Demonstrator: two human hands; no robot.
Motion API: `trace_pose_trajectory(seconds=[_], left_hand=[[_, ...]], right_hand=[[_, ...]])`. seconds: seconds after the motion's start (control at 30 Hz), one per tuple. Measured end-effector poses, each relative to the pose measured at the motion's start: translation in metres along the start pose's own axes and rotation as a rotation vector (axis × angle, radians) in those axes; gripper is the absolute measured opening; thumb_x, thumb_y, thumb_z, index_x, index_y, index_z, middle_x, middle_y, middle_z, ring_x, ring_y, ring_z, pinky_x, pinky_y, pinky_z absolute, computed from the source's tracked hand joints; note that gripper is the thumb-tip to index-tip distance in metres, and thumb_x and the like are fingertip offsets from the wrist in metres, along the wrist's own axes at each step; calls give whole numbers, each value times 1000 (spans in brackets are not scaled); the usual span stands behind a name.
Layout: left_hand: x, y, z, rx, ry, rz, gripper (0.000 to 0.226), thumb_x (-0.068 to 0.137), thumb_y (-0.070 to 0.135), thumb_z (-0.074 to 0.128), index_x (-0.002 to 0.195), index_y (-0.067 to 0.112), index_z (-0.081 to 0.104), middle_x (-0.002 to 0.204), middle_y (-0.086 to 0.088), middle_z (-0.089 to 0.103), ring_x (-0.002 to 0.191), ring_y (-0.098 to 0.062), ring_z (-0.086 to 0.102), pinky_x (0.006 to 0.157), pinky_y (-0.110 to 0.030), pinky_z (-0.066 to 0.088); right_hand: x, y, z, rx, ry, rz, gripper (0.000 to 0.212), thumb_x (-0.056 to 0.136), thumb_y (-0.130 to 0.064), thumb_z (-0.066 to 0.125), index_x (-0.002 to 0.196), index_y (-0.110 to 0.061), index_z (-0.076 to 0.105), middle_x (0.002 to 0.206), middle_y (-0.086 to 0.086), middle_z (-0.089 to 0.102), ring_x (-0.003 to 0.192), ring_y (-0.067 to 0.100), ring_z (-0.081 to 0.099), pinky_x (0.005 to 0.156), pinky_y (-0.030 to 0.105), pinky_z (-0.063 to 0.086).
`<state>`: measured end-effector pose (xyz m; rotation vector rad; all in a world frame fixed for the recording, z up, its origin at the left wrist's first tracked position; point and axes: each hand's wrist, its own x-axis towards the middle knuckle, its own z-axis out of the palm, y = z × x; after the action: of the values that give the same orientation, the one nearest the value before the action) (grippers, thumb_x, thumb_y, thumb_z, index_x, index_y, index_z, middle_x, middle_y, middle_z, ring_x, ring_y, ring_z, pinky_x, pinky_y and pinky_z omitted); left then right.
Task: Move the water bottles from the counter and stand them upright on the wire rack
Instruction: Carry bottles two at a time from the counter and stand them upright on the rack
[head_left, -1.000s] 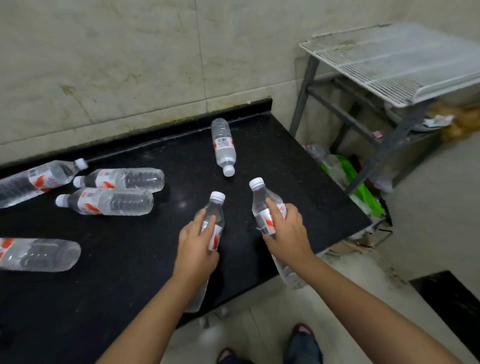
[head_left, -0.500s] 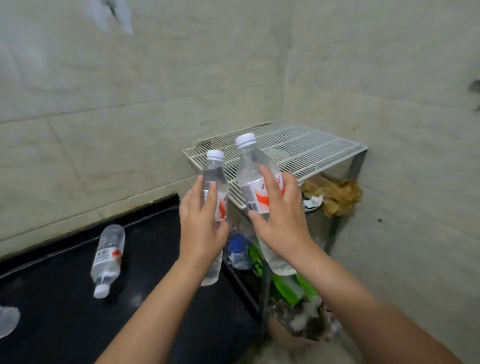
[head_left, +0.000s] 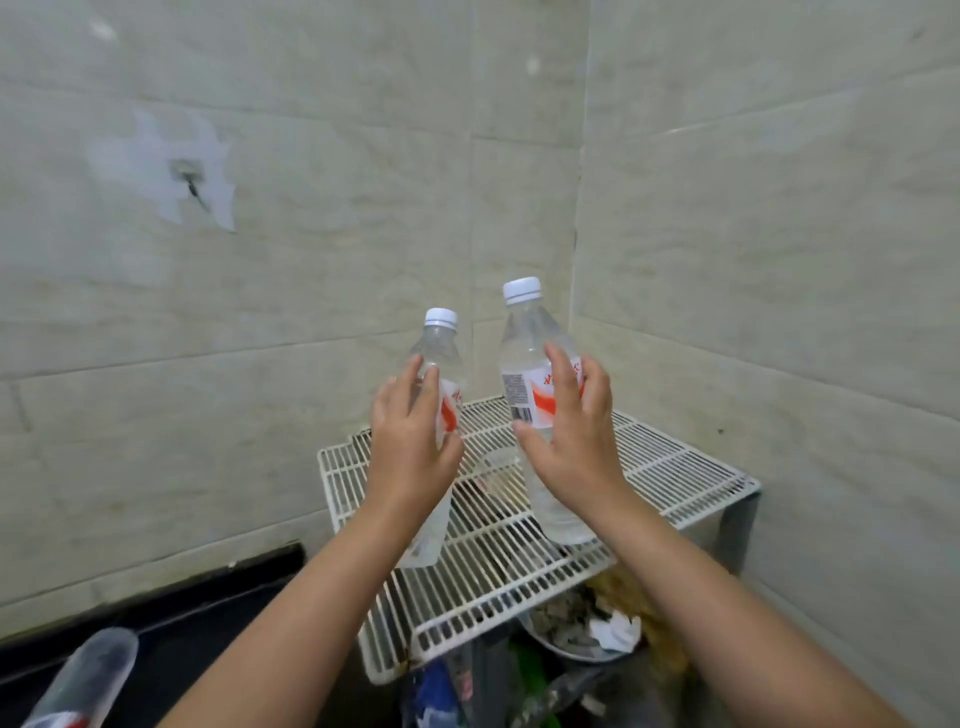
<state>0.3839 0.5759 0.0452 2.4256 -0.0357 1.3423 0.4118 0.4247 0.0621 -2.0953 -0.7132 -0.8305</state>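
Observation:
Two clear water bottles with white caps and red-and-white labels are held upright over the white wire rack in the corner. My left hand grips the left bottle around its label. My right hand grips the right bottle, which is larger in view, and its base sits low over the rack's wires. I cannot tell whether either base touches the rack. A third bottle lies on the black counter at the bottom left.
Tiled walls close the corner behind and to the right of the rack. Under the rack lie clutter, crumpled paper and green and blue packaging. The rack's metal frame leg stands at the right.
Both hands carried their bottles from the counter up and over to the rack. The view swung right toward the corner, and the bottles now hang above the rack's wires.

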Motion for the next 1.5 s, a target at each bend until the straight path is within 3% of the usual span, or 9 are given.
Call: trace_pose_trajectory(seconds=[0.13,0.23,0.33,0.53,0.8,1.0,1.17,1.3,1.5], left_hand=[[32,-34,39,94,79,89,58,68,6,63,122,-4,43,125,-32,53,105,-56,55,84,-63,46],[54,-56,69,160,128,115,48,76,16,43,120,-3,38,128,-21,37,102,-58,55,81,-64,45],[70,-78,96,249,100,86,46,76,14,40,119,-5,38,126,-20,33,112,-53,41,79,-66,44],[56,-92,126,318,79,-107,85,49,-5,85,121,6,41,128,-14,32,113,-41,27,71,-58,51],[48,-78,120,332,204,-266,89,52,7,87,123,23,35,125,-2,26,107,-28,27,81,-61,46],[73,-68,95,359,184,-301,68,68,36,66,123,9,36,116,-31,51,102,-46,53,80,-54,49],[100,-59,78,298,-13,-455,67,81,27,67,136,7,33,126,-15,53,118,-32,45,92,-38,41],[107,-58,77,240,-41,-440,63,84,24,64,137,8,32,128,-13,52,120,-28,42,92,-35,40],[126,-72,85,189,-2,-460,59,85,20,64,135,6,36,133,-11,49,126,-25,37,97,-29,35]], right_hand=[[45,34,25,57,-57,51,73,78,-8,68,140,-8,30,138,27,26,127,40,33,107,45,33],[73,56,51,121,-95,58,73,78,-7,68,140,-6,29,139,27,24,128,40,34,107,51,36],[96,72,82,205,-122,77,73,77,-2,69,139,-4,30,138,26,24,125,39,37,106,48,39],[111,94,119,361,-233,174,84,74,-2,73,140,-12,22,139,15,23,121,25,41,96,19,32],[117,110,105,329,-320,185,101,72,-20,77,145,-19,8,143,12,21,131,27,30,106,37,34],[155,103,104,279,-360,105,63,74,-28,72,126,-6,43,124,15,52,117,30,49,94,37,42],[169,100,101,330,-354,127,35,85,-25,62,106,0,51,95,7,50,88,23,51,70,27,35],[174,94,107,327,-275,112,32,91,-25,54,105,4,52,92,7,46,85,21,46,61,26,30],[204,75,134,306,-231,156,37,92,-27,51,110,5,49,113,20,56,104,33,53,72,31,37]])
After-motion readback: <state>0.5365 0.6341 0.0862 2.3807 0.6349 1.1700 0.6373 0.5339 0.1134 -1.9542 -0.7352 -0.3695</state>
